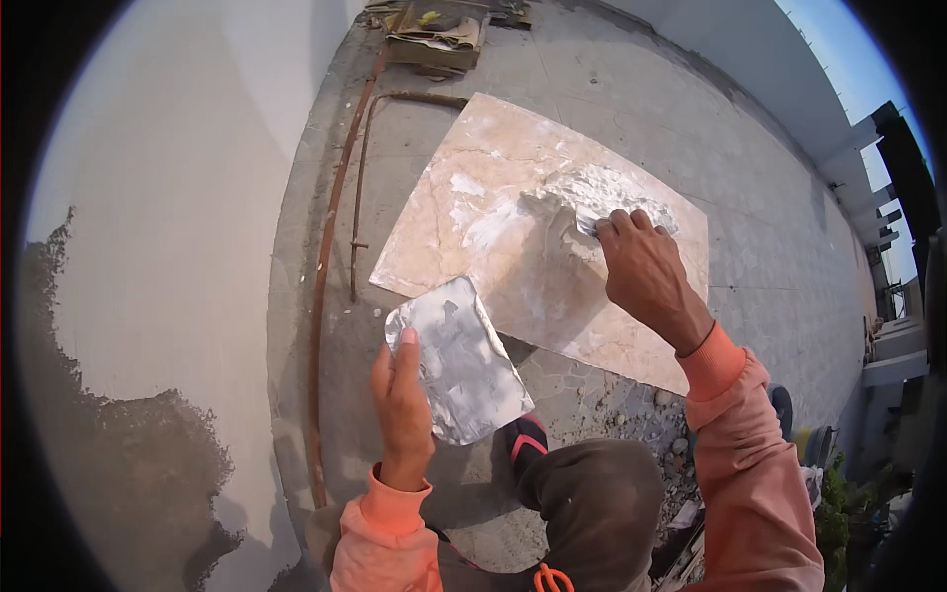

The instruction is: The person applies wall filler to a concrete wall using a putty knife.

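Dark trousered knee lowest in view, orange sleeves either side. Left hand clenched on the near edge of a flat, putty-smeared metal plaster hawk, thumb on top, held tilted above the grey concrete floor. Right hand closed around a small putty-coated scraper, blade pressed into a mound of white putty on a large beige marble slab. Slab lying flat on the floor, white smears across its middle. Two rusty bent steel rods just left of the slab, alongside a partly skimmed white wall. Flattened cardboard box at the far end
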